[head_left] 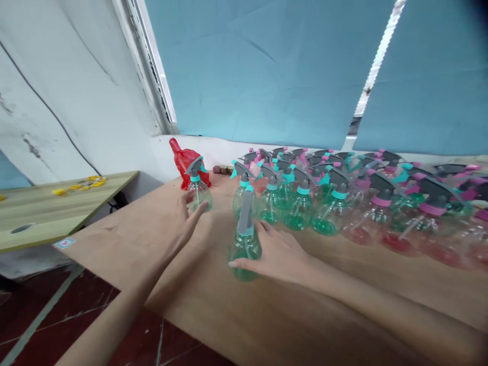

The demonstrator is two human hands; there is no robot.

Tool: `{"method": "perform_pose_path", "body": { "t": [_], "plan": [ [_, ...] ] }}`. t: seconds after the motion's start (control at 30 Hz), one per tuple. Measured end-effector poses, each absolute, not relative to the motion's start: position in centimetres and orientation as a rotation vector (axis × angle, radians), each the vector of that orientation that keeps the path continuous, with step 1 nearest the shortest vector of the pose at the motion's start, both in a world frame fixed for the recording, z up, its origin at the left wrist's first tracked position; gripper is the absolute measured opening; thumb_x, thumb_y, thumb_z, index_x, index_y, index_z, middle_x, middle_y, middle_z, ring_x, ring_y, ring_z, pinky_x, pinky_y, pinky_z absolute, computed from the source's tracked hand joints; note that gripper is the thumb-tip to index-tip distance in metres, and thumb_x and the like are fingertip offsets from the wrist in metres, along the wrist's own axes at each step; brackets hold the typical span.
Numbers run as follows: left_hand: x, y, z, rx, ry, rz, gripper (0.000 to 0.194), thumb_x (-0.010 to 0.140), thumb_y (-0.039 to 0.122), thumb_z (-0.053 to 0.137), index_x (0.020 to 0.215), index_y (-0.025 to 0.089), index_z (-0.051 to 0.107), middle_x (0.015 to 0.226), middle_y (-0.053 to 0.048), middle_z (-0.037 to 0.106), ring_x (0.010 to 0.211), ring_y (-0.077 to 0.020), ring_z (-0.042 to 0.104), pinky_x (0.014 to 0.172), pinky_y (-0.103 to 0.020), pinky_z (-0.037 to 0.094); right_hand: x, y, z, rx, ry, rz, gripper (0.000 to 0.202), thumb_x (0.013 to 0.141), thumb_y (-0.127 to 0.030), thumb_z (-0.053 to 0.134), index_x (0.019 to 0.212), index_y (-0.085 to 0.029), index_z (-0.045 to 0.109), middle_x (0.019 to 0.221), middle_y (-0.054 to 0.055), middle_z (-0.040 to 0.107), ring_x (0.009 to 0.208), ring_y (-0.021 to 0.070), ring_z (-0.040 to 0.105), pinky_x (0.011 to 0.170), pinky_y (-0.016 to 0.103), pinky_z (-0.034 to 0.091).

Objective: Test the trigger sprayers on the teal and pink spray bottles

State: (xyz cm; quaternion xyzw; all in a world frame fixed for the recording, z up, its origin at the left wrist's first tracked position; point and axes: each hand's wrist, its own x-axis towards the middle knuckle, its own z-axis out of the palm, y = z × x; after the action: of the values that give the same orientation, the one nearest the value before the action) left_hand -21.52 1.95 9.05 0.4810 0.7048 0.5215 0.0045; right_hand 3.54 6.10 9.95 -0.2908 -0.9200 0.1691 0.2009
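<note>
My right hand (280,251) is wrapped round the bulb of a green spray bottle (246,249) that stands upright on the brown table (152,223). Its grey trigger head has a teal collar. Farther off, to the left, my left hand (187,216) has its thumb and fingers round another clear green spray bottle (200,195), upright in front of a red plastic bag (185,157). Just beyond my right hand stands the front row of the other bottles, among them a green one (299,206).
Several green and pink spray bottles (400,229) crowd the right side of the table up to the wall. A small brown object (224,170) lies by the wall. At the left is a second table (46,213) with yellow pieces (87,183). Blue sheeting (267,66) covers the window.
</note>
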Motion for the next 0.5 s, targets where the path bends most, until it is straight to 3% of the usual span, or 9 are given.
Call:
{"method": "perform_pose_path", "body": {
  "t": [0.1, 0.23, 0.37, 0.5],
  "plan": [
    [-16.1, -0.1, 9.7, 1.677, 1.908, 1.498, 0.051, 0.079, 0.05, 0.056, 0.123, 0.024, 0.05, 0.126, -0.009, 0.058, 0.12, -0.0279, 0.052, 0.098, -0.043, 0.045, 4.3, 5.8, 9.8, -0.844, -2.516, 0.402, 0.087, 0.064, -0.079, 0.053, 0.124, -0.015, 0.05, 0.11, 0.017, 0.062, 0.098, 0.037, 0.06, 0.077, 0.049, 0.048],
    [-10.1, -0.5, 11.0, 1.701, 1.54, 1.288, 0.072, 0.069, 0.041, 0.073, 0.133, 0.032, 0.04, 0.141, -0.007, 0.045, 0.125, -0.032, 0.047, 0.103, -0.05, 0.04, 6.2, 5.3, 9.7, -0.83, -2.508, 0.337, 0.084, 0.064, -0.081, 0.051, 0.116, -0.015, 0.056, 0.102, 0.015, 0.066, 0.097, 0.0347, 0.061, 0.076, 0.046, 0.049],
    [-5.6, 1.1, 12.5, 1.709, 1.426, 1.267, 0.065, 0.073, 0.04, 0.07, 0.13, 0.029, 0.043, 0.129, -0.008, 0.057, 0.109, -0.0311, 0.059, 0.09, -0.05, 0.05, 8.7, 4.8, 9.3, -0.854, -2.522, 0.24, 0.086, 0.062, -0.084, 0.049, 0.114, -0.017, 0.058, 0.098, 0.013, 0.067, 0.085, 0.0327, 0.064, 0.064, 0.042, 0.051],
    [-1.7, 2.4, 12.6, 1.726, 1.245, 1.279, 0.038, 0.079, 0.027, 0.064, 0.116, 0.024, 0.054, 0.121, -0.006, 0.061, 0.103, -0.0242, 0.062, 0.093, -0.042, 0.05, 11.5, 4.6, 8.9, -0.899, -2.5, 0.124, 0.091, 0.062, -0.086, 0.045, 0.114, -0.012, 0.059, 0.098, 0.016, 0.067, 0.087, 0.0348, 0.065, 0.063, 0.043, 0.053]
  ]
}}
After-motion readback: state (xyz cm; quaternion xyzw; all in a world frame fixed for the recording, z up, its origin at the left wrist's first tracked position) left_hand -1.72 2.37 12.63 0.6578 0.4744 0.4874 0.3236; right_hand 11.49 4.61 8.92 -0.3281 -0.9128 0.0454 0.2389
